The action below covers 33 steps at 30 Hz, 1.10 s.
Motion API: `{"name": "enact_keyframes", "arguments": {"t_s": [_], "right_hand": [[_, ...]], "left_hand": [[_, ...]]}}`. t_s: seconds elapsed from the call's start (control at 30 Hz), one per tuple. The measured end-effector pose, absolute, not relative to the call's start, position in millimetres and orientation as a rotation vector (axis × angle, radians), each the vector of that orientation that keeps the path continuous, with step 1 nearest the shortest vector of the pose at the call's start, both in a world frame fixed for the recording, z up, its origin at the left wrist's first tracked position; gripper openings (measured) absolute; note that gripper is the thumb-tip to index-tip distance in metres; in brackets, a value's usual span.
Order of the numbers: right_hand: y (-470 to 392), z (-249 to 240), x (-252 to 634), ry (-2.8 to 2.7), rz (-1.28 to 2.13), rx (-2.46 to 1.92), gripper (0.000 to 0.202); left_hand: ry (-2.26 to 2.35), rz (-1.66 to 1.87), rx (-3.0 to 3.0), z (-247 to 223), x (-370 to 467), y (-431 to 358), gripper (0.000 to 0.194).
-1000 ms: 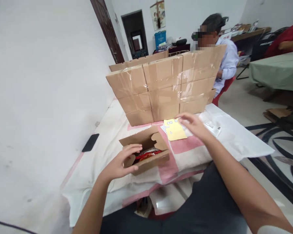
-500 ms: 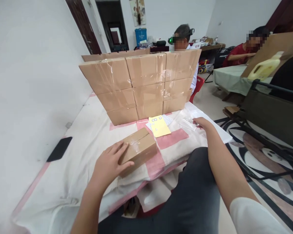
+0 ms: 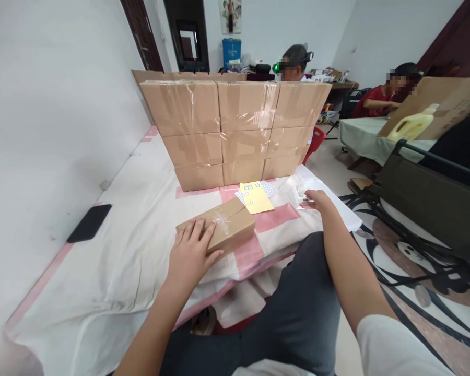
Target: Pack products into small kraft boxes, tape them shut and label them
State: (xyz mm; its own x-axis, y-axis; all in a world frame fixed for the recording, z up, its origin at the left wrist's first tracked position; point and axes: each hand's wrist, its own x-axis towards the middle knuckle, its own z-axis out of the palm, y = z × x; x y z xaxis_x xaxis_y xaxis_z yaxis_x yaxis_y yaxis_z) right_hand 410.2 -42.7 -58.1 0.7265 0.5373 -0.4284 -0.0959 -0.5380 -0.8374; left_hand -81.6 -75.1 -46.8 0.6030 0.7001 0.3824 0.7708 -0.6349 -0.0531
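A closed cardboard box (image 3: 235,219) with clear tape on its top lies near the table's front edge. My left hand (image 3: 194,248) rests on its left end, fingers spread over the top and thumb along the near side. Farther right, my right hand (image 3: 315,200) has its fingers closed at a small white and clear plastic item (image 3: 297,190), whose shape is hard to make out. Between the box and the stacked boxes lies a yellow sheet (image 3: 258,201) with small printed outlines, on top of a patterned sheet (image 3: 268,187).
A wall of taped cardboard boxes (image 3: 243,112) stands across the table's far part. A black flat object (image 3: 90,223) lies at the left on the cloth (image 3: 137,245). Beyond the boxes sits a person (image 3: 293,62); another person (image 3: 379,99) works at a table on the right.
The view has shifted a little. My left hand lies flatter over the box's left end, and my right hand has moved slightly left at the plastic item.
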Motion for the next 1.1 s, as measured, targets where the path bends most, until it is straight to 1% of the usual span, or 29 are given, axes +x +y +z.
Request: {"name": "enact_keyframes", "arguments": {"t_s": [0.07,0.23,0.37,0.47,0.6,0.67,0.77,0.97,1.1], "right_hand": [[-45,-61,406,-0.303,0.809,-1.966,0.02],[-52,-75,398,-0.254,0.734,-1.877,0.027],[-59,-85,398,-0.236,0.668,-1.772,0.012],[-67,-86,399,-0.229,0.648,-1.706,0.018],[-78,-83,399,-0.236,0.701,-1.647,0.011],[-82,-82,399,-0.238,0.741,-1.636,0.013],[-85,-82,397,-0.232,0.776,-1.651,0.017],[-78,-88,391,-0.201,0.828,-1.807,0.017],[-72,-88,385,-0.184,0.898,-1.914,0.011]], "left_hand": [[-1.219,-0.498,-2.618,-48,-81,-74,0.067],[-1.188,-0.534,-2.618,-49,-81,-73,0.063],[-1.179,-0.559,-2.601,-49,-82,-73,0.062],[-1.178,-0.563,-2.609,-49,-82,-74,0.061],[-1.187,-0.57,-2.617,-47,-82,-75,0.06],[-1.193,-0.568,-2.616,-46,-82,-75,0.06],[-1.195,-0.564,-2.622,-46,-83,-76,0.061],[-1.209,-0.588,-2.644,-49,-84,-76,0.06],[-1.243,-0.62,-2.691,-48,-85,-76,0.059]]}}
